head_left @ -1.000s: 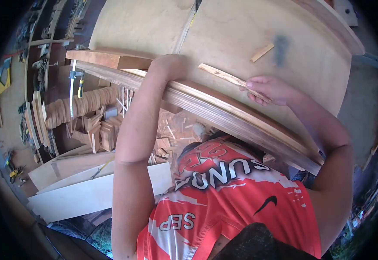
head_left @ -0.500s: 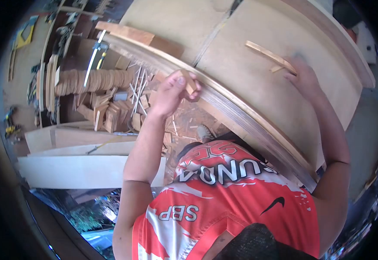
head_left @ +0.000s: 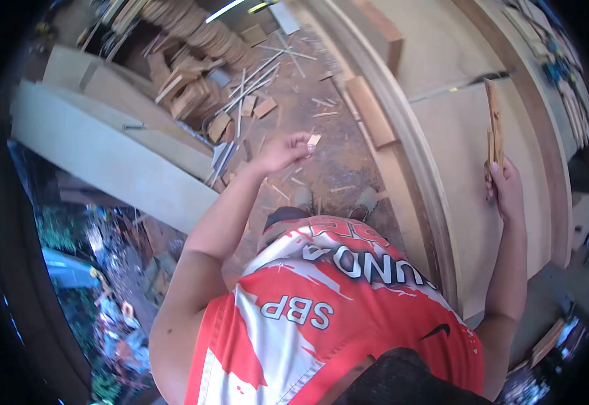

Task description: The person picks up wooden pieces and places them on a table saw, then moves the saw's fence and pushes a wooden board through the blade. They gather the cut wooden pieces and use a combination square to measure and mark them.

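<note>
left hand (head_left: 282,152) lowered, grip pinching chip (head_left: 313,140); right hand (head_left: 507,190) grasping strips (head_left: 493,118), fingers hidden.

Two wood strips (head_left: 494,115), one small chip (head_left: 313,140), one wood block (head_left: 371,111)

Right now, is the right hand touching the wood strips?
Touching. The head view shows the right hand closed around the lower end of the wood strips, which stand up over the plywood panel.
</note>
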